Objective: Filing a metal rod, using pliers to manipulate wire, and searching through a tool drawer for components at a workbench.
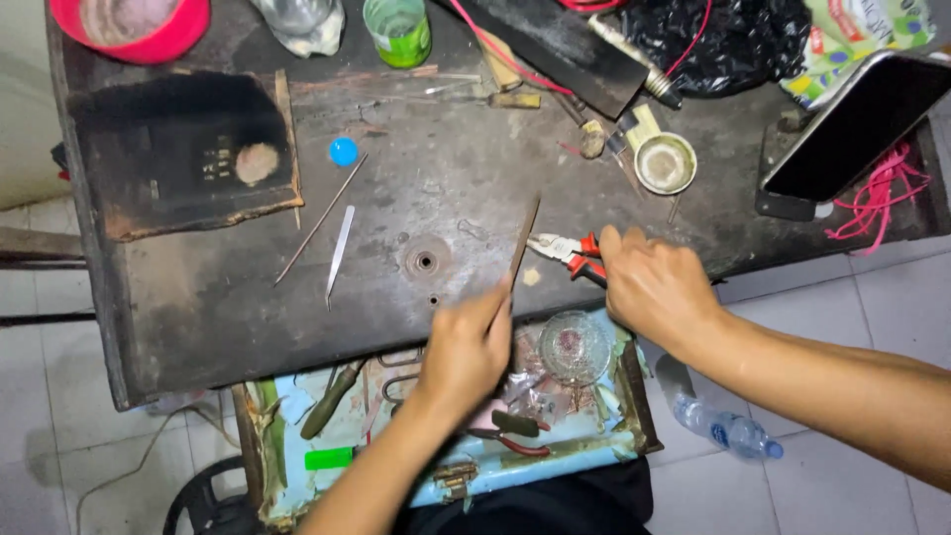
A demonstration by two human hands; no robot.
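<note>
From the head view, your left hand (pixel 464 349) is closed around a thin file (pixel 522 241) that slants up and away from its knuckles. Just beyond it to the right, your right hand (pixel 654 285) grips red-handled pliers (pixel 563 250), tips pointing toward the file.

Thin flat metal file (pixel 524 238) tilted upright on bench, w/ red-handled pliers (pixel 567 253) flat just beside.
</note>
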